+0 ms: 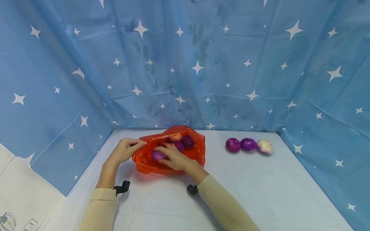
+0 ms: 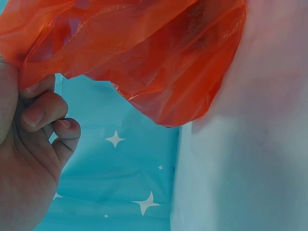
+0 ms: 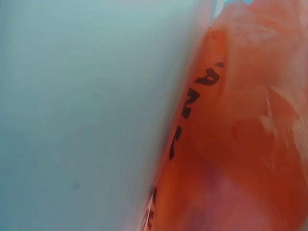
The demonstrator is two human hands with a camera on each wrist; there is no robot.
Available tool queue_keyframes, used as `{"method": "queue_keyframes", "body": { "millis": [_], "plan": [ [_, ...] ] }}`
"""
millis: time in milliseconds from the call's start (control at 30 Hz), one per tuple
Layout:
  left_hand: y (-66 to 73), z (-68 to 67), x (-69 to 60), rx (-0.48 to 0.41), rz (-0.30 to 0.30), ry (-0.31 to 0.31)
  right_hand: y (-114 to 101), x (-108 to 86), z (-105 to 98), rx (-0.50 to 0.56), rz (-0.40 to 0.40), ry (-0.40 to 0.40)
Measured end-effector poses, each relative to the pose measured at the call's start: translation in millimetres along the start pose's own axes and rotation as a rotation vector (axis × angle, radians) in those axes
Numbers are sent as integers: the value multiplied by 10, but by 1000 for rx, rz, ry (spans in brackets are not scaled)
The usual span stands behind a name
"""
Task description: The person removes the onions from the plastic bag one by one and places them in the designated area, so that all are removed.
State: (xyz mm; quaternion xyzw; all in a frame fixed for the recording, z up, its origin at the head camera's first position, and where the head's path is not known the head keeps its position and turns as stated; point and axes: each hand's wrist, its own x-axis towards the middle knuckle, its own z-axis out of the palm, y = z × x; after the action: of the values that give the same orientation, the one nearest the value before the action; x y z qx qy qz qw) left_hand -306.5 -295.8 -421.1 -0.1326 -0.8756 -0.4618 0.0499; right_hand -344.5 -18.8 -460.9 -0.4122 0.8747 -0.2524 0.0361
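A red plastic bag (image 1: 199,141) lies with its mouth spread on the white table. My left hand (image 1: 124,150) pinches the left edge of the bag between thumb and fingers; in the left wrist view the bag's film (image 2: 159,72) hangs from that hand (image 2: 33,130). Inside the bag, my right hand (image 1: 174,158) grips a round purple onion (image 1: 157,156). Beyond it in the bag lie another purple onion (image 1: 179,146), a darker purple one (image 1: 188,141) and an orange round thing (image 1: 175,138). The right wrist view shows the bag's side (image 3: 250,120) with black print, hiding that hand.
To the right, a reddish-purple onion (image 1: 233,145), a purple onion (image 1: 248,144) and a white onion-like vegetable with purple patches (image 1: 265,146) sit in a row on the white table (image 1: 231,186). A blue star-patterned curtain (image 1: 216,80) stands behind and at both sides.
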Motion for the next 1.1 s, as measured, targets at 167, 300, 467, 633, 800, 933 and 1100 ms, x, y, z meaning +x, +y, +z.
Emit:
{"method": "queue_keyframes", "body": {
  "millis": [167, 300, 467, 633, 800, 933, 1100],
  "plan": [
    [-7, 8, 10, 3, -14, -4, 19, -109, -22, 25, -9, 21],
    [-7, 14, 12, 14, -6, -1, 29, -165, -28, 27, -15, 46],
    [0, 24, 13, 5, -6, -9, 41, -229, -41, 9, -37, 108],
    [-7, 28, 18, 17, 1, -7, 45, -280, -65, 29, -74, 157],
    [-14, 30, 13, 29, 4, -2, 21, -315, -107, 47, -82, 162],
    [-15, 38, 13, 24, 2, 1, 7, -343, -149, 46, -68, 159],
    [-6, 52, 18, 32, 12, 31, 3, -388, -213, 46, -72, 173]
  ]
}}
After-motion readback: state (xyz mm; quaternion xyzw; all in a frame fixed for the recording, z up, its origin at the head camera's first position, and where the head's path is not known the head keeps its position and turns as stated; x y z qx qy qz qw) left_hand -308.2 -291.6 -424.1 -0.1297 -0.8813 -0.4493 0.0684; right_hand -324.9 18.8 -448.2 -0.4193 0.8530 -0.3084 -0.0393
